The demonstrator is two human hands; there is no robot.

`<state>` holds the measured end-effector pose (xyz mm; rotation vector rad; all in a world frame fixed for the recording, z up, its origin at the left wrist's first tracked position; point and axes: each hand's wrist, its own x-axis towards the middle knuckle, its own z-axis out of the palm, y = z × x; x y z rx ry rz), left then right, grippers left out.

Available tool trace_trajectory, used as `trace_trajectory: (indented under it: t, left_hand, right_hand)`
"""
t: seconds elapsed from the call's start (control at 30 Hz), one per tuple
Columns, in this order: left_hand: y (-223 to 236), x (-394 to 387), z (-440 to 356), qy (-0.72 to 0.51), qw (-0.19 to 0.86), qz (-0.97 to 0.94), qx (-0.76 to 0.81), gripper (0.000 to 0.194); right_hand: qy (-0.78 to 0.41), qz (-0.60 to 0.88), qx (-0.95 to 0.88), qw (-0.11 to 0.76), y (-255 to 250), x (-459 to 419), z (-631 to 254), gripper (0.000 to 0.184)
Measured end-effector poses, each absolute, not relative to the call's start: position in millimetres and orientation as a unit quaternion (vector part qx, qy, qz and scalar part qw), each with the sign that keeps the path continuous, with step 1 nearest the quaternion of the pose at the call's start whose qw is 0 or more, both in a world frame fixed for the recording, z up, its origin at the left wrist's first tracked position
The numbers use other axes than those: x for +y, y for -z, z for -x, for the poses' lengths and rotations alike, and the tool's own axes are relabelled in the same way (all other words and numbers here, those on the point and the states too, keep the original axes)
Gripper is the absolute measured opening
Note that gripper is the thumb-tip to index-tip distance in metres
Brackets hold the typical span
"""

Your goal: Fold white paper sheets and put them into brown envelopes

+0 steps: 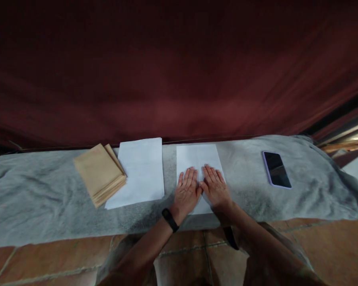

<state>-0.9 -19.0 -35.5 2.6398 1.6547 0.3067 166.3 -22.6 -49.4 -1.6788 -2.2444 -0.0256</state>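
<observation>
I see a grey cloth (41, 194) bearing a white sheet (197, 155). White papers (141, 171) and a brown paper pile (98, 169) lie at its nine o'clock, a phone (277, 170) at three.

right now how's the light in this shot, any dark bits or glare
In the head view, the red backdrop fades to near black up top; head view again, a soft shadow on the grey cloth by the left hand, and bright glare at far right.

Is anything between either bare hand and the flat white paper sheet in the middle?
Nothing visible: the left hand and right hand lie palm-down on the white paper sheet. The tan paper stack, white paper pile and purple-edged phone lie to either side.
</observation>
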Motion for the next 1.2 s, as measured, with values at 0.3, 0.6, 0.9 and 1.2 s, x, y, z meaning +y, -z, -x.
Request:
trace_trajectory:
  t: [0.3,0.6,0.9,1.2]
  left_hand:
    - [29.2,-30.3,13.6,-0.108,0.016,-0.833,0.543,0.07]
    - [27.0,-31.7,10.6,-0.124,0.016,-0.845,0.52,0.063]
    - [31.8,-33.8,13.7,-0.122,0.03,-0.851,0.509,0.059]
    - [28.3,-39.1,22.9,-0.12,0.027,-0.826,0.55,0.066]
  right_hand:
    - [0.041,0.62,-0.77,0.143,53.8,-24.2,-198.3,0.064]
    - [0.012,0.58,-0.797,0.167,47.8,-39.8,-194.8,0.064]
    - [-0.002,0.534,-0.832,0.15,48.0,-64.4,-175.9,0.062]
    - [0.037,0.573,-0.804,0.156,47.9,-59.8,-196.1,0.065]
